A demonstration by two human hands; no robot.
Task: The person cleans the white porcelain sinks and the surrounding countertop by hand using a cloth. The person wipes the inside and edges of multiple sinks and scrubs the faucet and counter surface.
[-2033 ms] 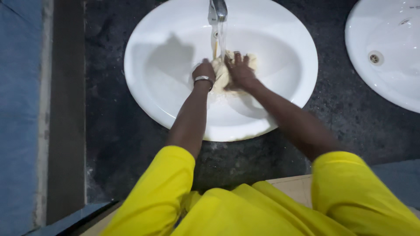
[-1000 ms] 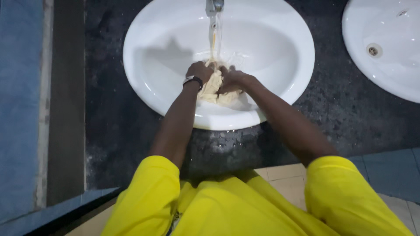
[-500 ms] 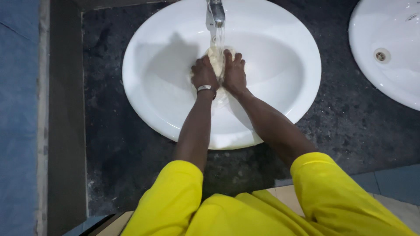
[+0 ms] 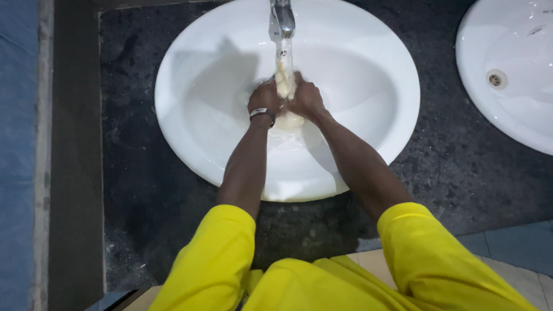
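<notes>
A wet cream-coloured cloth [image 4: 284, 86] is bunched between both hands inside a white oval sink [image 4: 201, 144]. My left hand [image 4: 264, 99], with a metal band on the wrist, grips the cloth's left side. My right hand [image 4: 306, 99] grips its right side, knuckles close to the left hand. Water runs from the chrome tap [image 4: 281, 18] straight onto the top of the cloth. Part of the cloth hangs below the hands toward the basin floor. My yellow sleeves fill the bottom of the view.
The sink is set in a dark speckled stone counter [image 4: 455, 161], wet near the basin's front rim. A second white sink [image 4: 507, 75] with a drain sits at the right. A blue tiled wall [image 4: 20, 144] runs along the left.
The hands have closed tighter around the cloth, squeezing it into a narrower bunch under the water stream. Earlier the cloth was spread wider and rubbed lower in the basin.
</notes>
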